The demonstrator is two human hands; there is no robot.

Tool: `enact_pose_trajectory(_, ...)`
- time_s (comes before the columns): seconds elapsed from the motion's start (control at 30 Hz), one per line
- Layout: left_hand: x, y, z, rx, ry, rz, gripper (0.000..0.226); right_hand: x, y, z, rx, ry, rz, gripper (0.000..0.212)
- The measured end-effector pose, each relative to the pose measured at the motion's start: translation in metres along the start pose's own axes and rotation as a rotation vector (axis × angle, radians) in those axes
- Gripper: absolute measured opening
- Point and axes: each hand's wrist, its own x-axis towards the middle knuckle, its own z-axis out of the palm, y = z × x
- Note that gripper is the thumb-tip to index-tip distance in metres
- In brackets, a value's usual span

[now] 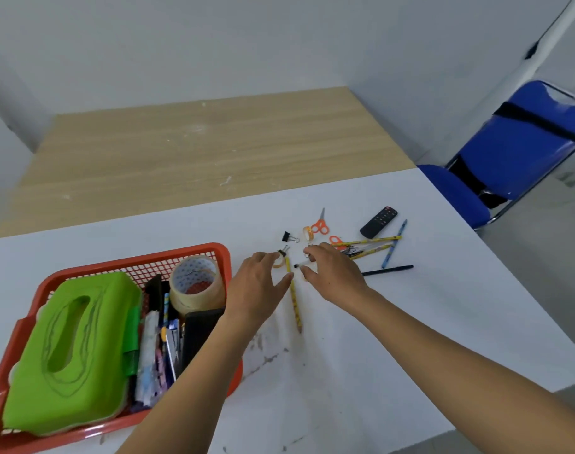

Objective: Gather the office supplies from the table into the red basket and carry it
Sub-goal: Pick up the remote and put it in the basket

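Supplies lie scattered on the white tabletop (361, 339), well right of the red basket (194, 253) at my near left. That basket already holds a green tissue box (69, 348), a big tape roll (196, 285), a dark block and a bundle of pens, packed side by side, so I judge the gathering about half done.

My left hand (255, 283) is spread open, thumb touching a yellow pencil (294, 299), fingertips at a small tape ring and a binder clip (283, 252); it has hold of nothing yet. My right hand (332, 273) is half curled around a short dark-tipped stick; whether it has gripped it, I cannot tell. Both seem placed to rake the small pieces together.

Farther out I count two orange scissors (321, 224), one more binder clip (288, 237), one patterned tape ring (308, 232), one remote (377, 221), one blue pencil (394, 244), one black pen (387, 270) and several yellow pencils, partly hidden.
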Motion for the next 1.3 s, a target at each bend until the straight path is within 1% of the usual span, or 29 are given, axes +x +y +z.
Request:
enact_pose_trajectory(0.17, 0.028, 0.019, 0.023, -0.008, -0.071, 0.0, 0.052, 0.012, 0.042, -0.006, 0.025, 0.016, 0.087, 0.038)
enact_pose_trajectory(0.27, 0.043, 0.029, 0.035, 0.001, -0.12, 0.0, 0.051, 0.021, 0.067, -0.009, -0.007, 0.023, 0.147, 0.039)
enact_pose_trajectory(0.37, 0.057, 0.038, 0.047, -0.007, -0.13, 0.013, 0.051, 0.034, 0.09, -0.013, -0.016, 0.029, 0.249, 0.037)
enact_pose_trajectory(0.57, 0.083, 0.048, 0.068, -0.039, -0.172, -0.003, 0.051, 0.073, 0.129, -0.013, 0.074, 0.044, 0.454, 0.045)
enact_pose_trajectory(0.7, 0.097, 0.052, 0.074, -0.021, -0.186, -0.024, 0.05, 0.102, 0.143, -0.008, 0.082, 0.083, 0.588, 0.055)
enact_pose_trajectory(0.83, 0.107, 0.048, 0.079, -0.039, -0.181, -0.036, 0.049, 0.13, 0.156, -0.002, 0.139, 0.138, 0.708, 0.07)
enact_pose_trajectory(0.97, 0.109, 0.042, 0.084, -0.066, -0.174, -0.055, 0.046, 0.145, 0.166, -0.001, 0.106, 0.124, 0.81, 0.083)
enact_pose_trajectory(1.03, 0.108, 0.038, 0.088, -0.079, -0.168, -0.061, 0.045, 0.148, 0.169, 0.0, 0.111, 0.103, 0.835, 0.08)
enact_pose_trajectory(1.13, 0.108, 0.032, 0.091, -0.095, -0.164, -0.064, 0.045, 0.15, 0.167, 0.002, 0.141, 0.08, 0.836, 0.066)
enact_pose_trajectory(1.2, 0.109, 0.03, 0.09, -0.104, -0.156, -0.062, 0.046, 0.149, 0.166, 0.003, 0.159, 0.078, 0.817, 0.056)
enact_pose_trajectory(1.3, 0.11, 0.03, 0.086, -0.105, -0.141, -0.056, 0.045, 0.145, 0.162, 0.001, 0.197, 0.09, 0.769, 0.049)
